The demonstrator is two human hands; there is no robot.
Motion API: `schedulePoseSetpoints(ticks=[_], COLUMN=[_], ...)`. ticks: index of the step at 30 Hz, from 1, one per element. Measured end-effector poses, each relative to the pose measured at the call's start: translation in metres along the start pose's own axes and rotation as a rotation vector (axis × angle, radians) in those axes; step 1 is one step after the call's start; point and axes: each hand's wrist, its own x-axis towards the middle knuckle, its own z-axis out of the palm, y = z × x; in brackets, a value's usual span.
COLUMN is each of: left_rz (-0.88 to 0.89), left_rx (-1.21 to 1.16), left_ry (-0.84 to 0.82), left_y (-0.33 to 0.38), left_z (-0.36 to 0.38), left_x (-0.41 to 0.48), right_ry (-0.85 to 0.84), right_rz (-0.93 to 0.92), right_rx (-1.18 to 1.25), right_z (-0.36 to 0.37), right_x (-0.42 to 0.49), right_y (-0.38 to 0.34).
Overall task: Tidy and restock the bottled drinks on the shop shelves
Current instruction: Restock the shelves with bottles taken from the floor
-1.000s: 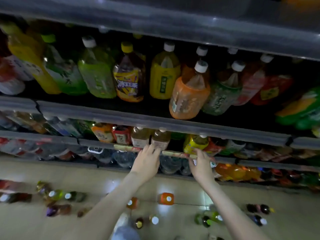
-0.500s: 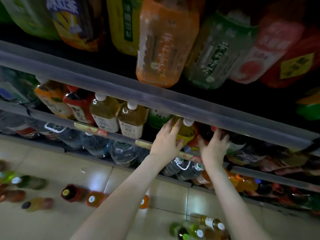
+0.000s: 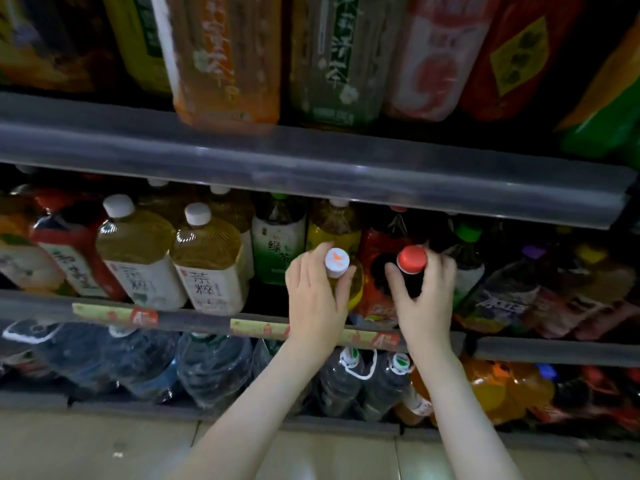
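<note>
Head view: hands (image 3: pixel 315 303) (image 3: pixel 427 303) grip yellow bottle (image 3: pixel 356 284) and dark bottle (image 3: pixel 412 285), upright (caps (image 3: pixel 336 259) up).

The green-labelled bottle (image 3: pixel 278 252) on the middle shelf, just at nine o'clock of the white cap (image 3: pixel 336 260), reads 绿茶. Farther toward nine o'clock, two white-labelled tea bottles (image 3: pixel 211 271) (image 3: pixel 138 258) each bear two dark brush characters. The first is 茶; the second is unclear. On the upper shelf at twelve o'clock, the green bottle (image 3: pixel 334 57) carries white vertical writing ending 清茶. The orange bottle (image 3: pixel 221 57) at eleven o'clock ends in 茶. The price strips (image 3: pixel 114 314) (image 3: pixel 259 329) and the purple label (image 3: pixel 502 299) at three o'clock are too blurred to read.
</note>
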Motion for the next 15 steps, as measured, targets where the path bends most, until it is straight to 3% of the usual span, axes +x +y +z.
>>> schedulePoseSetpoints(ticks=[9, 13, 15], left_rz=[0.099, 0.343, 0.516], left_rx=[-0.015, -0.016, 0.043], left_ry=[-0.088, -0.080, -0.042], left_y=[-0.009, -0.024, -0.036], left_z=[0.005, -0.002, -0.003], left_x=[0.010, 0.012, 0.010], right_ry=[0.093, 0.279, 0.260], right_rz=[-0.004, -0.111, -0.197], right_rx=[0.114, 0.106, 0.053], right_z=[0.024, 0.033, 0.035], right_x=[-0.009, -0.008, -0.009], right_y=[0.009, 0.008, 0.015])
